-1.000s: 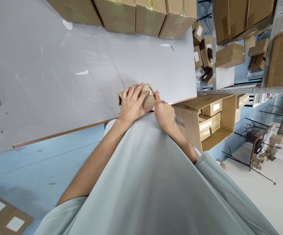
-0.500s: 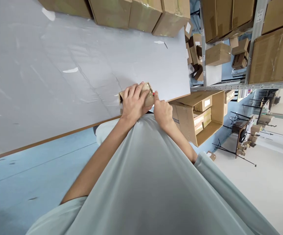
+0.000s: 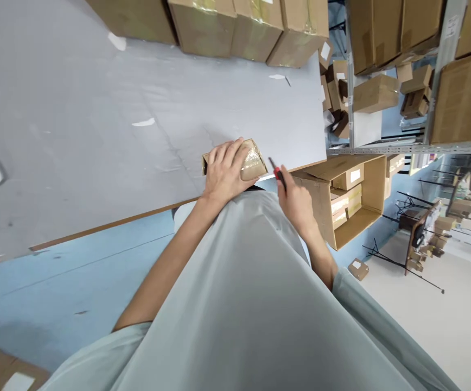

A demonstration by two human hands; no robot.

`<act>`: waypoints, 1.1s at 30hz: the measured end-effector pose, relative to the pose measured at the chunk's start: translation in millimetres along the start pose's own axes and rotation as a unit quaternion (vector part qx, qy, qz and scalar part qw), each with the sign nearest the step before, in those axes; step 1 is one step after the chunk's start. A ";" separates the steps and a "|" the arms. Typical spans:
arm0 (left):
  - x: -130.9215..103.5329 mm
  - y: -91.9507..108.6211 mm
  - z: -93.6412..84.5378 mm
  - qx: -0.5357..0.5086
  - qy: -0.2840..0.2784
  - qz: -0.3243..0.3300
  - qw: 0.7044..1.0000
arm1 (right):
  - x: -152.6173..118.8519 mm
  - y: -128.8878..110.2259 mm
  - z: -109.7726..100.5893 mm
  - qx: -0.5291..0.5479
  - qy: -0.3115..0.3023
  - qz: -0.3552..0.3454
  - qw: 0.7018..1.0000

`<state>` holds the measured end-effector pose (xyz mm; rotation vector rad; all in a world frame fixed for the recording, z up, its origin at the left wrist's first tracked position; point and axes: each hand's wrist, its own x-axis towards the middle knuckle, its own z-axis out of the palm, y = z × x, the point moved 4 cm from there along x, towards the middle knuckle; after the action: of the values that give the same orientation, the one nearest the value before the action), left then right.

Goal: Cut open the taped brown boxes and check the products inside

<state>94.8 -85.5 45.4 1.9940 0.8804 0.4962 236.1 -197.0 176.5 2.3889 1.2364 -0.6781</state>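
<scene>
A small brown cardboard box (image 3: pixel 254 164) with shiny clear tape on it lies at the near edge of the grey-white table (image 3: pixel 97 146). My left hand (image 3: pixel 226 171) rests over the box, its fingers wrapped across the top. To the right, my right hand (image 3: pixel 294 202) is closed round a red and black cutter (image 3: pixel 278 175). The cutter's tip points up and left, a little apart from the box's right end. The box's underside and my left palm's contact are hidden.
Large taped boxes (image 3: pixel 207 27) line the table's far side. An open carton (image 3: pixel 317 203) holding smaller boxes stands right of the table edge. Beyond it are metal shelves (image 3: pixel 398 147) with cartons. White scraps (image 3: pixel 143 123) lie on the table.
My right hand has pulled away from the box to the right, and the cutter now shows clearly. The left hand stays on the box. The camera view has shifted slightly.
</scene>
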 end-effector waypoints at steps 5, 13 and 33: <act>-26.1 -21.0 -35.6 0.041 -0.012 -0.063 0.997 | 106.6 45.1 54.4 0.140 0.093 -0.011 0.986; -104.2 -94.3 -108.6 0.032 -0.023 -0.198 0.979 | 224.5 29.7 116.2 0.128 0.095 0.016 0.987; -35.3 -117.7 -58.4 -0.115 0.121 -0.265 0.950 | 194.4 -41.8 57.3 0.428 -0.099 -0.187 0.879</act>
<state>-11.9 -35.8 -22.9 1.4238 1.3903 0.5070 284.6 -76.7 15.2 2.5983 1.5338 -1.8737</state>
